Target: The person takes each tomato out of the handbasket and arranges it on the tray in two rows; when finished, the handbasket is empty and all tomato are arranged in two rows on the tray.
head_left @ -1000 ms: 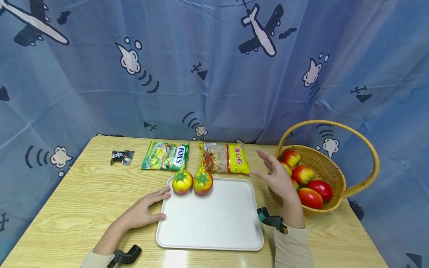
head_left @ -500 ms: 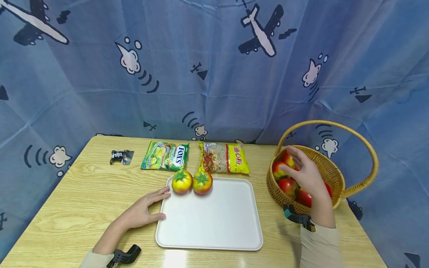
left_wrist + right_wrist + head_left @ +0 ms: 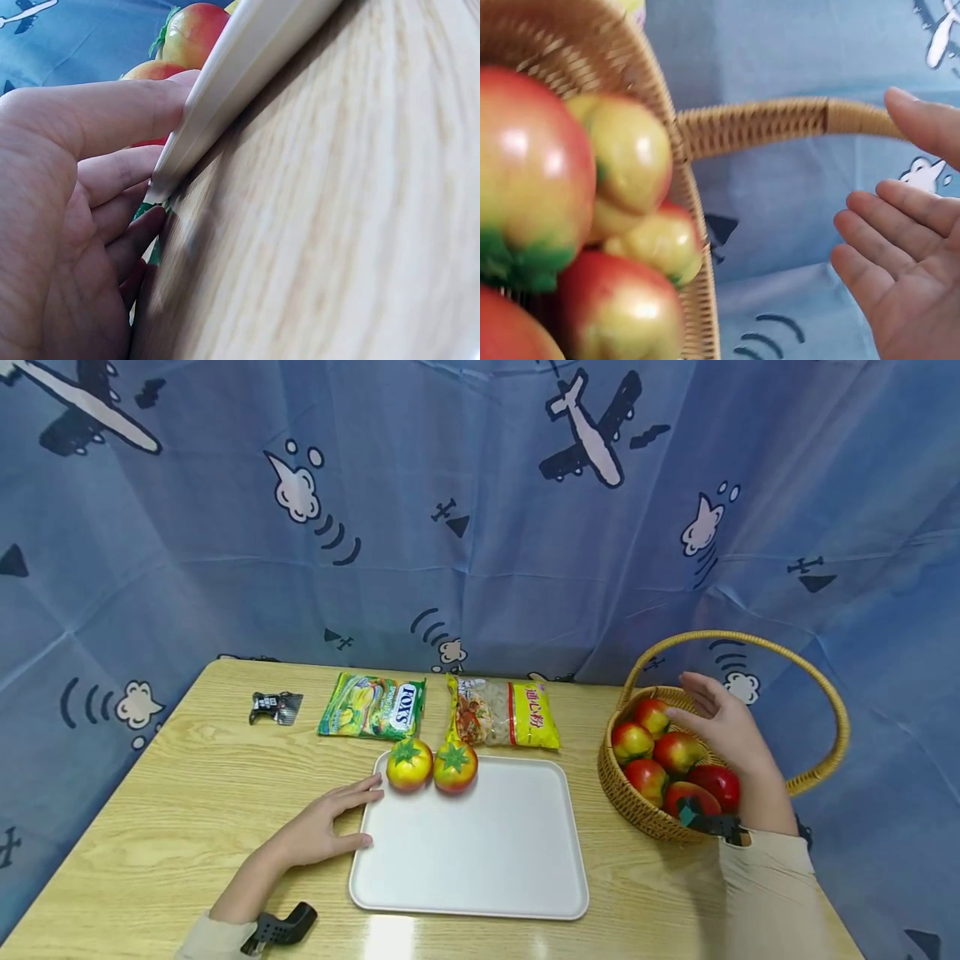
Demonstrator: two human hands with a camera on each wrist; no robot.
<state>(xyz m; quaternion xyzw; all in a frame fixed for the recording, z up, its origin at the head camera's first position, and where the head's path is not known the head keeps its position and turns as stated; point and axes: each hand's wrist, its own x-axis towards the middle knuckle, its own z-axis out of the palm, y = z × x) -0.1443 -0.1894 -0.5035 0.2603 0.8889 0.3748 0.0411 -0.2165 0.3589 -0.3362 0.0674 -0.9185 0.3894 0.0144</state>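
My left hand (image 3: 322,831) rests at the left rim of a white rectangular tray (image 3: 480,852), fingers loosely extended. In the left wrist view, its thumb and fingertips touch the tray's edge (image 3: 217,90). Two round red-and-yellow fruits with green leafy tops, a left fruit (image 3: 409,768) and a right fruit (image 3: 455,772), sit in the tray's far left corner. Over the right part of a wicker basket (image 3: 630,802), my right hand (image 3: 727,731) hovers with nothing in it, fingers spread from the thumb. Several red and yellow fruits (image 3: 678,752) lie inside the basket, partly covered by my wrist.
Behind the tray lie a green FOX'S candy bag (image 3: 372,706) and a yellow-ended clear food packet (image 3: 502,712). A small black wrapped piece (image 3: 275,707) is at the far left. The basket's tall handle (image 3: 750,639) arches above it. A blue curtain (image 3: 480,527) hangs behind the table.
My right hand has moved from beside the tray rightward over the basket, uncovering the fruits on its left side. My left hand has stayed at the tray.
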